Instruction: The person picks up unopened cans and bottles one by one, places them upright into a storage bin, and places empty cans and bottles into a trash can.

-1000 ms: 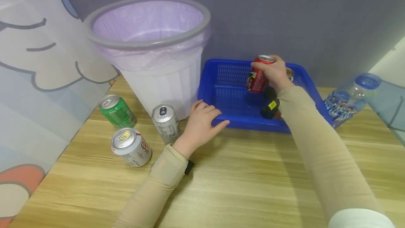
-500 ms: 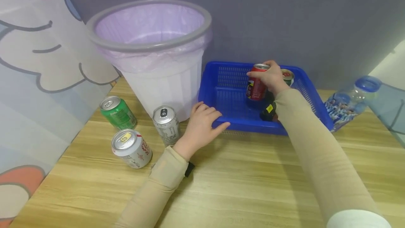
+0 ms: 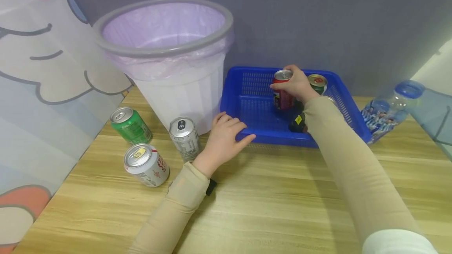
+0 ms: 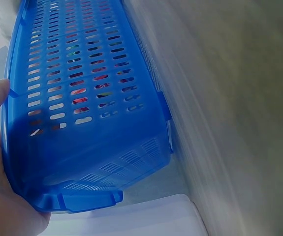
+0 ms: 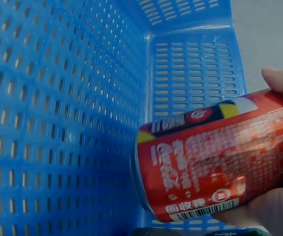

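Observation:
A red soda can (image 3: 282, 96) stands upright in the left-middle of the blue plastic basket (image 3: 256, 139), gripped near its top by my right hand (image 3: 296, 85). The right wrist view has the can (image 5: 205, 157) close to the basket's slotted floor; I cannot tell whether they touch. My left hand (image 3: 227, 136) holds the basket's near-left corner, and in the left wrist view its thumb lies against the rim (image 4: 8, 123). Behind my right hand a dark green can (image 3: 318, 82) stands inside the basket. Another can beside it is mostly hidden by the sleeve.
Left of the basket stands a white bin (image 3: 187, 85) with a purple liner. In front of it are a silver can (image 3: 185, 140), a green can (image 3: 132, 128) and a white can (image 3: 148, 167). A clear jar with a blue lid (image 3: 392, 109) stands right of the basket.
My right hand has lowered the red can into the basket and shifted it slightly left, uncovering more of the green can. My left hand has stayed at the corner.

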`<state>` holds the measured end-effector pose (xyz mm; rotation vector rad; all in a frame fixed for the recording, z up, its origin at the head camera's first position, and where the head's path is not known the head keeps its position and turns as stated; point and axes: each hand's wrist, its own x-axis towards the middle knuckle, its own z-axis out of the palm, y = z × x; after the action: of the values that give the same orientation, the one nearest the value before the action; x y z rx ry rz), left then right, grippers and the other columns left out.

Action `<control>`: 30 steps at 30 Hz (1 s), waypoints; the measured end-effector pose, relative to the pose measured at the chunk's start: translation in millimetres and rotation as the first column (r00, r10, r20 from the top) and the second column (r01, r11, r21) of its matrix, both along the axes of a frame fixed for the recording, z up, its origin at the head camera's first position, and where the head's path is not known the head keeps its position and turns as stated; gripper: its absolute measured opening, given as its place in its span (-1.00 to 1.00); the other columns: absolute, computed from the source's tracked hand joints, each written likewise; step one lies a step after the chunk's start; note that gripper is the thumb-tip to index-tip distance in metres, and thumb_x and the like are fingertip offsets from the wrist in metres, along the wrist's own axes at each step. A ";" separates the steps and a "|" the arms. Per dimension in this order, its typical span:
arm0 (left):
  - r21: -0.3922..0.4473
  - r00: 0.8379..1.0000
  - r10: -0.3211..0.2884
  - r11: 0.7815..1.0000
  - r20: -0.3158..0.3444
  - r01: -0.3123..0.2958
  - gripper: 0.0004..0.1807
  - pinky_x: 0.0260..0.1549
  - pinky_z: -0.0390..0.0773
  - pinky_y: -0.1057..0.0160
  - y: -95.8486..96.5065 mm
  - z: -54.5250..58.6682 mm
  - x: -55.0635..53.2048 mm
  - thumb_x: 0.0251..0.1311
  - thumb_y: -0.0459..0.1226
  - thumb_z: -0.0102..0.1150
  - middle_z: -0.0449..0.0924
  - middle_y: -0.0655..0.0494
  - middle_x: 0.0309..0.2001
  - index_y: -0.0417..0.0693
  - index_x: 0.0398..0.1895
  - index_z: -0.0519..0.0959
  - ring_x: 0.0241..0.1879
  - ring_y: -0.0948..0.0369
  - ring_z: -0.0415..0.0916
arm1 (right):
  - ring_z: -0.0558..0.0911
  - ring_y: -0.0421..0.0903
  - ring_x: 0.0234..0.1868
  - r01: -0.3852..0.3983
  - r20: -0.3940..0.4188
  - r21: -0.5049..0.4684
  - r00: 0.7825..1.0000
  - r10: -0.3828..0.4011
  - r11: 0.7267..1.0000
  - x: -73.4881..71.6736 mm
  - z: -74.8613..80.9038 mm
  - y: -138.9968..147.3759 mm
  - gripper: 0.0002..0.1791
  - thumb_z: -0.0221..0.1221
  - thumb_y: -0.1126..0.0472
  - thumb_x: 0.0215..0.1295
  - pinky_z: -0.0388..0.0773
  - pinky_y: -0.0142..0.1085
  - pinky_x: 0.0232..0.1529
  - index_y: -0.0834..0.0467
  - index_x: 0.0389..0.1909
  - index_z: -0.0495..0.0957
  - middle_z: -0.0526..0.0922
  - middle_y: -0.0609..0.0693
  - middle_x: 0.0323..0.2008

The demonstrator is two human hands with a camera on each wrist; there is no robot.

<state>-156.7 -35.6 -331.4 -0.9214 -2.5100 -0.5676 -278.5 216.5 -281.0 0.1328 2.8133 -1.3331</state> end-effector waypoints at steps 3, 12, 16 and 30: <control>-0.002 1.000 -0.001 1.000 0.004 0.001 -0.63 0.26 0.19 -0.02 -0.6 0.8 0.5 0.17 0.06 0.18 0.66 0.14 -0.29 -0.05 -0.27 0.66 -0.15 0.12 0.49 | 0.38 0.22 0.21 0.000 0.000 0.007 1.000 0.000 1.000 -0.5 -0.6 0.1 -0.13 0.38 0.11 0.05 0.33 0.14 0.24 0.24 0.30 0.11 0.35 0.29 0.21; -0.002 1.000 0.005 1.000 0.006 -0.005 -0.63 0.26 0.19 -0.03 -1.9 2.4 0.6 0.17 0.06 0.18 0.66 0.14 -0.28 -0.04 -0.27 0.66 -0.15 0.12 0.49 | 0.43 0.20 0.14 -0.031 0.008 0.065 1.000 0.030 0.997 -1.0 -0.7 -4.0 -0.09 0.43 0.06 -0.03 0.39 0.09 0.19 0.27 0.26 0.16 0.39 0.30 0.17; 0.001 1.000 0.003 1.000 0.005 -0.003 -0.63 0.26 0.19 -0.03 -1.1 2.7 0.8 0.17 0.06 0.18 0.66 0.14 -0.28 -0.04 -0.27 0.66 -0.15 0.12 0.49 | 0.42 0.19 0.12 -0.040 0.007 0.124 0.999 0.040 0.992 -0.7 -0.4 -3.5 -0.08 0.45 0.07 -0.06 0.40 0.08 0.17 0.28 0.25 0.15 0.39 0.29 0.15; -0.010 1.000 0.005 1.000 0.003 -0.004 -0.62 0.27 0.18 -0.02 1.4 2.4 0.1 0.18 0.08 0.16 0.67 0.15 -0.27 -0.02 -0.26 0.66 -0.14 0.13 0.49 | 0.42 0.19 0.09 -0.013 -0.006 0.152 1.000 0.014 0.988 0.4 -2.1 1.0 -0.14 0.42 0.11 -0.02 0.41 0.08 0.13 0.30 0.22 0.15 0.39 0.31 0.12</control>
<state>-156.6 -34.2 -329.0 -0.9190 -2.5189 -0.5554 -278.1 217.5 -283.1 0.1120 2.9141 -1.1181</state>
